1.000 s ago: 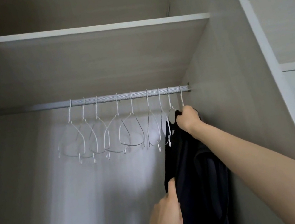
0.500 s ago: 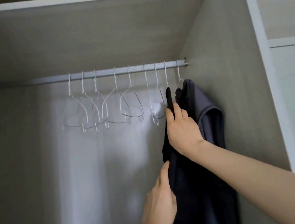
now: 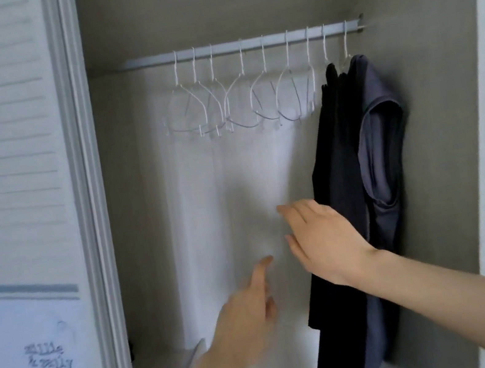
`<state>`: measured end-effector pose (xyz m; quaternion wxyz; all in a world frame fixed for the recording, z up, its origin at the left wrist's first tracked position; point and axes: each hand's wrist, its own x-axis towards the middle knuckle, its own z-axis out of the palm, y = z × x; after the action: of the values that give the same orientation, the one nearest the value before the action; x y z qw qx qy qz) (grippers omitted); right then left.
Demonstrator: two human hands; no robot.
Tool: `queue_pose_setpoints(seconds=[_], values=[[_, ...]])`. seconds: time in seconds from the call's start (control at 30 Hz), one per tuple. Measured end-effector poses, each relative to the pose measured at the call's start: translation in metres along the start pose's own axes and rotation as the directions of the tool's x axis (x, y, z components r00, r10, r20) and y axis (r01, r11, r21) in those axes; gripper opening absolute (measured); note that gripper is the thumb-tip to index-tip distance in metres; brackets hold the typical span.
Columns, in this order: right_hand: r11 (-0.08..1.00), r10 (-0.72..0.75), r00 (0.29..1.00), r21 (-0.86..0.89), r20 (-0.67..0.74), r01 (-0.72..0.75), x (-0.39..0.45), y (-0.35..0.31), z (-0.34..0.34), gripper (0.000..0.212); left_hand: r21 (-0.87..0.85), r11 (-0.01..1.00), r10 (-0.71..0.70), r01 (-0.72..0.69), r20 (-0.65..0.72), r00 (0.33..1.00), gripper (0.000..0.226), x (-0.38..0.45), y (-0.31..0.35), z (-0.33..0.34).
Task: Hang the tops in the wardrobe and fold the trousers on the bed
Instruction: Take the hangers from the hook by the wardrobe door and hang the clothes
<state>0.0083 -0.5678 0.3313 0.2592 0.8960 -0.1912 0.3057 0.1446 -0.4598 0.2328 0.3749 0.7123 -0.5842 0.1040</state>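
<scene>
grey wardrobe [image 3: 412, 89] rail [image 3: 242, 45] holds two dark tops [image 3: 358, 147]; both hands [image 3: 325, 240] spread wide, holding nothing.

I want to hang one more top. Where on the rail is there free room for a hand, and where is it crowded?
The rail is bare between the left wall and the first empty hanger. Below the hangers, the space is open. The right end is crowded: black top and grey top hang against the side wall.
</scene>
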Motion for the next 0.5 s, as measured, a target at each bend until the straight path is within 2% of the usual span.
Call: queue_pose_setpoints(seconds=[0.17, 0.27, 0.37, 0.5], values=[[0.953, -0.124, 0.992, 0.277, -0.009, 0.122, -0.009, -0.070, 0.004, 0.049, 0.166, 0.975, -0.132, 0.149, -0.107, 0.985, 0.046, -0.085, -0.013, -0.070], [0.887, -0.231, 0.969, 0.391, -0.082, 0.245, -0.024, -0.119, 0.003, 0.045, 0.231, 0.929, -0.255, 0.290, -0.171, 0.952, 0.036, -0.148, -0.014, -0.100], [0.774, -0.354, 0.925, 0.512, -0.139, 0.374, -0.048, -0.167, -0.004, 0.040, 0.264, 0.840, -0.406, 0.474, -0.273, 0.872, 0.031, -0.220, 0.003, -0.121], [0.556, -0.482, 0.844, 0.663, -0.233, 0.501, -0.096, -0.222, -0.022, 0.041, 0.261, 0.668, -0.584, 0.697, -0.397, 0.708, 0.025, -0.324, 0.050, -0.129]])
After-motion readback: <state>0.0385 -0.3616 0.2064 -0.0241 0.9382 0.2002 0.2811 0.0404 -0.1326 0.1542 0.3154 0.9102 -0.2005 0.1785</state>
